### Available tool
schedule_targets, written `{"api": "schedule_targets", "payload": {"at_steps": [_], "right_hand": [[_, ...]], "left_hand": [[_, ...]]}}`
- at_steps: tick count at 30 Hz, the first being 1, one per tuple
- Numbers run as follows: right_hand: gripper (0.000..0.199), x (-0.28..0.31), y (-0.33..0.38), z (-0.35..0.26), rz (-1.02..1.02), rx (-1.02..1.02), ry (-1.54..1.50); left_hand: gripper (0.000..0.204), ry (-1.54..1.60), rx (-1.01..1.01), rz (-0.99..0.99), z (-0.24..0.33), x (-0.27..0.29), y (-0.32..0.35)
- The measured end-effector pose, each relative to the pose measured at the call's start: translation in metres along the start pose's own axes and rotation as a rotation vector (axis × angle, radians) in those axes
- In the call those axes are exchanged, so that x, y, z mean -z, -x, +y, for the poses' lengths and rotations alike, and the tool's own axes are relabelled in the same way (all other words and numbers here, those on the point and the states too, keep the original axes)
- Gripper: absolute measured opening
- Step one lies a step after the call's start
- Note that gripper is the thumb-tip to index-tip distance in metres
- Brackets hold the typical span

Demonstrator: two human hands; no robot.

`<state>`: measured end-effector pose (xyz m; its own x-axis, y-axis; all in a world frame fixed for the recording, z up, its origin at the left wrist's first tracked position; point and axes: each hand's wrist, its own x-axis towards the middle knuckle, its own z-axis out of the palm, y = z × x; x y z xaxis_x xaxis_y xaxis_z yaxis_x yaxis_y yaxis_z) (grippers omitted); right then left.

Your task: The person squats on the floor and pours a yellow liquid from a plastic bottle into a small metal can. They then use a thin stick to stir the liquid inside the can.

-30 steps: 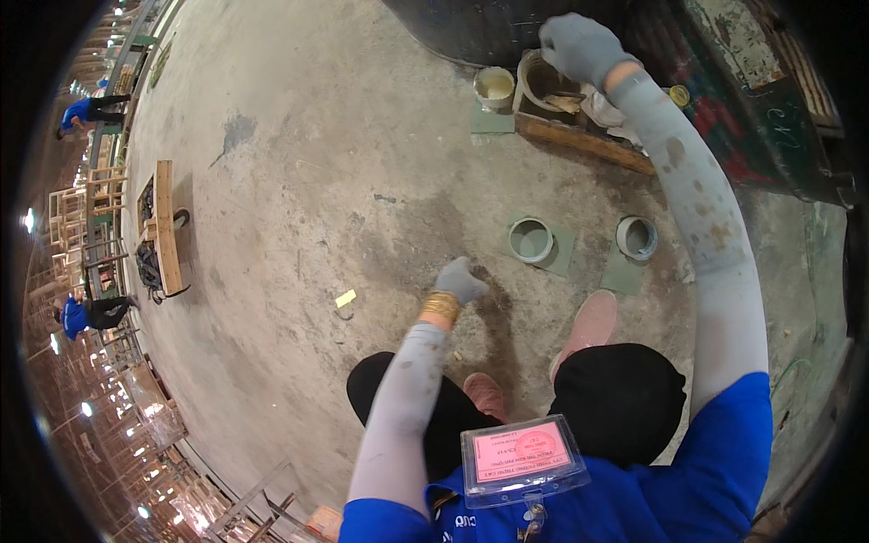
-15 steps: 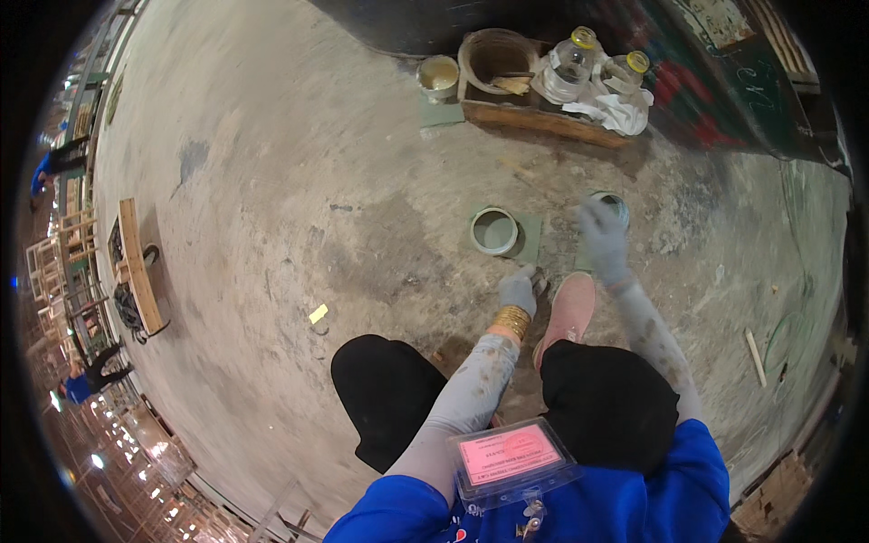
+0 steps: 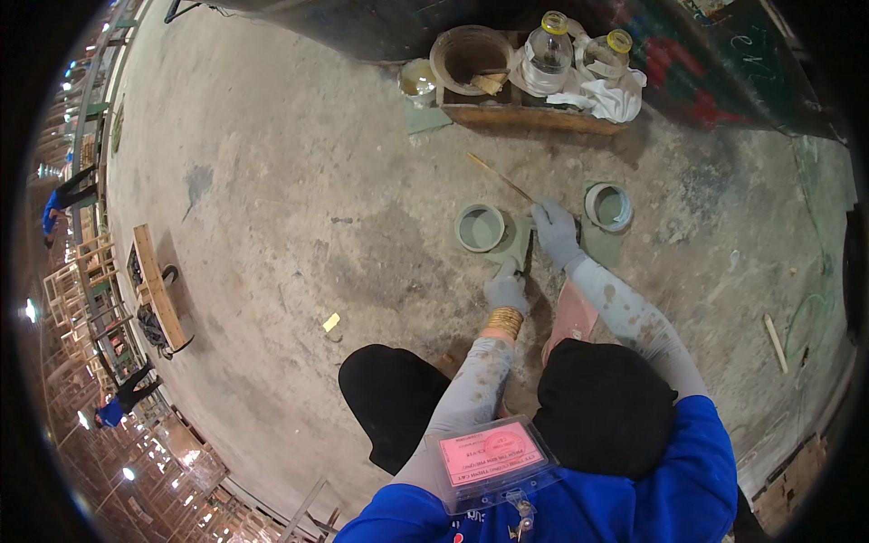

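Observation:
My gloved left hand (image 3: pixel 507 291), with gold bangles at its wrist, has its fingers closed on the near edge of a flat green sheet (image 3: pixel 512 252). On that sheet stands a short, pale, round ring-shaped piece (image 3: pixel 480 227), its top open. My gloved right hand (image 3: pixel 556 233) is closed around the near end of a thin wooden stick (image 3: pixel 494 173), which points away to the far left. The stick's near end is hidden in the fingers. A second round piece (image 3: pixel 608 207) sits on another green sheet (image 3: pixel 603 250), just right of my right hand.
Farther off, a wooden tray (image 3: pixel 534 119) holds a clay-coloured pot (image 3: pixel 471 60), two yellow-capped bottles (image 3: pixel 547 56) and white cloth (image 3: pixel 612 98). Beside it stands a tub of pale liquid (image 3: pixel 418 81). My pink shoe (image 3: pixel 575 317) is near. A wooden frame (image 3: pixel 156 288) stands left.
My right hand has moved left, from over the right round piece to beside the left sheet. The stick now shows clearly. The left hand stays at the sheet's edge, and the view has shifted slightly.

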<state>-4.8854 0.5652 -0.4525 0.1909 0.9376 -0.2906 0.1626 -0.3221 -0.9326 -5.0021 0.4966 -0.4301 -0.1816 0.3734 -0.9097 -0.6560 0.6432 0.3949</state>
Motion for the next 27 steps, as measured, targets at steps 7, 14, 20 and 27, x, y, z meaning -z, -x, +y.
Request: {"api": "schedule_targets", "payload": {"at_steps": [7,14,20,27], "right_hand": [[0.026,0.008,0.015,-0.026,0.070,-0.455,-0.578],[0.017,0.091,0.055,-0.014,0.009,-0.232,-0.476],[0.018,0.089,0.095,-0.065,0.080,-0.299,-0.355],[0.012,0.170,0.131,-0.051,0.293,-0.174,-0.304]], "left_hand": [[0.016,-0.181,-0.391,-0.038,0.059,-0.012,0.021],[0.019,-0.176,-0.402,-0.203,0.084,-0.037,-0.007],[0.031,-0.546,-0.577,-0.025,0.146,-0.003,-0.058],[0.039,-1.001,-1.255,-0.406,0.091,-0.129,0.038]]}}
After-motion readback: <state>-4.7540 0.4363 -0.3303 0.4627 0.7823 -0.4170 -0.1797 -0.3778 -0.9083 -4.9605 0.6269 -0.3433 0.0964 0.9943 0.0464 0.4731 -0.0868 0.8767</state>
